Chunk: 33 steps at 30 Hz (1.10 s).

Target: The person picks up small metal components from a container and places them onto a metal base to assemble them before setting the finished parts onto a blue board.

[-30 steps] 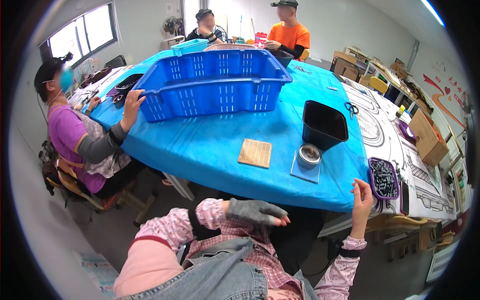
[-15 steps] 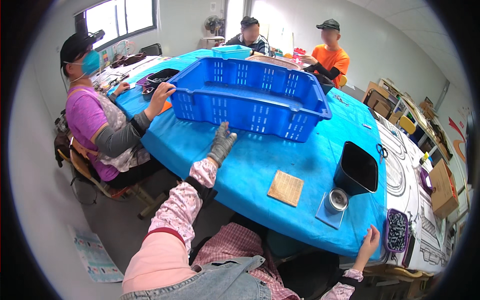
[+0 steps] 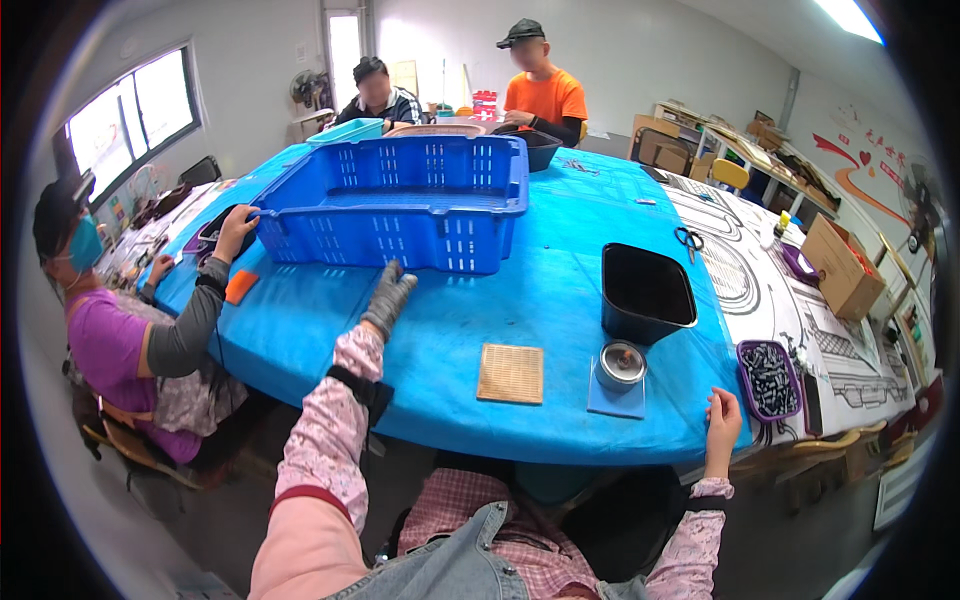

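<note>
A big blue plastic crate (image 3: 380,240) with slotted walls stands on the blue table cover at the far left. My left hand (image 3: 390,298), in a grey fingertip-less glove, reaches to the foot of its near wall with fingers stretched out. Whether the fingertips touch the wall is hard to tell. A co-worker's hand (image 3: 236,232) grips the crate's left corner. My bare right hand (image 3: 723,418) hovers at the table's near right edge, fingers loosely bent and nothing seen in them. Beside it sits a purple basket (image 3: 769,380) full of small dark pieces.
A woven square mat (image 3: 511,374), a round tin (image 3: 621,366) on a clear plate (image 3: 617,400) and a black bin (image 3: 648,292) stand before me. Scissors (image 3: 690,240) lie farther right, by a line drawing (image 3: 735,270). Two people sit across the table, with another black bin (image 3: 537,147).
My view has turned to the right. The crate has slid left and a little away across the table, with the co-worker's hand still on its corner. Both my hands stay out over the table.
</note>
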Each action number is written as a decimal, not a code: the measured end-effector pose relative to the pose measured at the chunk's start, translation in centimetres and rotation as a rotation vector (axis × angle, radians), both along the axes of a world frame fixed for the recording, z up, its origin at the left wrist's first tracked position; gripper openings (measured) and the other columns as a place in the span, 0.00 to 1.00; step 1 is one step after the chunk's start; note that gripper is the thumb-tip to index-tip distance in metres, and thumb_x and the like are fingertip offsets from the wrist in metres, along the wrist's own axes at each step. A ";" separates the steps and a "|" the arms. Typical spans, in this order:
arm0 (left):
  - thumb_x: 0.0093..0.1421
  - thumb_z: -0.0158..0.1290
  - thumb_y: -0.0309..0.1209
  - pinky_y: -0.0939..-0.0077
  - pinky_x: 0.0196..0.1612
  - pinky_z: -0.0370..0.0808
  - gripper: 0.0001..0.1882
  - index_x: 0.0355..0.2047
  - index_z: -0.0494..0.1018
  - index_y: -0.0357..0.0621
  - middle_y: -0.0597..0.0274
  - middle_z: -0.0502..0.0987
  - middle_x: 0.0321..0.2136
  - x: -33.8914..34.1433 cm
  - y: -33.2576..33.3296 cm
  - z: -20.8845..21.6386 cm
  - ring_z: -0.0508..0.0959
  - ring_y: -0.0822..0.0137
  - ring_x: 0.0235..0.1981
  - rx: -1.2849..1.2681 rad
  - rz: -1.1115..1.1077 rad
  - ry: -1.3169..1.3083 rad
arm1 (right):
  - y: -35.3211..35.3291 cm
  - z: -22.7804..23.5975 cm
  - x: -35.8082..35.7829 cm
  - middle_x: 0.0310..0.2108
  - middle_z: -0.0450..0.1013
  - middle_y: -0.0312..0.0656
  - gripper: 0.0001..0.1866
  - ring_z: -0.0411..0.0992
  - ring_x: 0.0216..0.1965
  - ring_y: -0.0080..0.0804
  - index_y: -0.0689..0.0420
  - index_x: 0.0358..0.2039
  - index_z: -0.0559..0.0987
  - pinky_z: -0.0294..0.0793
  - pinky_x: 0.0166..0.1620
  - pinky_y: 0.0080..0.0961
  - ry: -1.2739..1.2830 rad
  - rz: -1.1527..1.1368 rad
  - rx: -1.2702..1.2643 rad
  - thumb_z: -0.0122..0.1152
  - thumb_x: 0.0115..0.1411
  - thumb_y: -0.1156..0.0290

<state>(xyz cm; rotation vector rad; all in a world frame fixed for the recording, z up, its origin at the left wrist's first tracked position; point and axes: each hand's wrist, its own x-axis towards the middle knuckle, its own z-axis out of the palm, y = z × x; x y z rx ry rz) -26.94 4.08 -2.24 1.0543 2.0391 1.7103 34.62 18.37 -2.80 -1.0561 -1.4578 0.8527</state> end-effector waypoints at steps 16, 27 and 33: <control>0.63 0.45 0.40 0.82 0.27 0.73 0.30 0.61 0.51 0.40 0.55 0.75 0.27 20.1 -1.0 25.6 0.75 0.69 0.22 0.284 -0.874 0.019 | -1.0 0.4 -0.6 0.27 0.71 0.34 0.08 0.65 0.24 0.14 0.60 0.37 0.75 0.63 0.25 0.11 -0.067 -0.014 0.022 0.51 0.60 0.72; 0.59 0.50 0.40 0.75 0.33 0.74 0.14 0.34 0.72 0.39 0.66 0.69 0.19 16.5 -8.4 8.0 0.73 0.73 0.21 -0.041 -0.784 -0.427 | -0.6 0.5 -0.1 0.27 0.71 0.34 0.07 0.65 0.24 0.15 0.61 0.36 0.75 0.64 0.26 0.13 -0.095 -0.054 0.075 0.51 0.60 0.72; 0.62 0.45 0.32 0.64 0.49 0.69 0.10 0.41 0.70 0.42 0.66 0.68 0.24 10.0 -9.4 -1.8 0.72 0.70 0.27 0.767 -0.653 -1.195 | -0.5 0.3 -0.7 0.27 0.71 0.33 0.08 0.66 0.25 0.15 0.61 0.37 0.75 0.64 0.27 0.12 -0.069 -0.069 0.063 0.51 0.60 0.73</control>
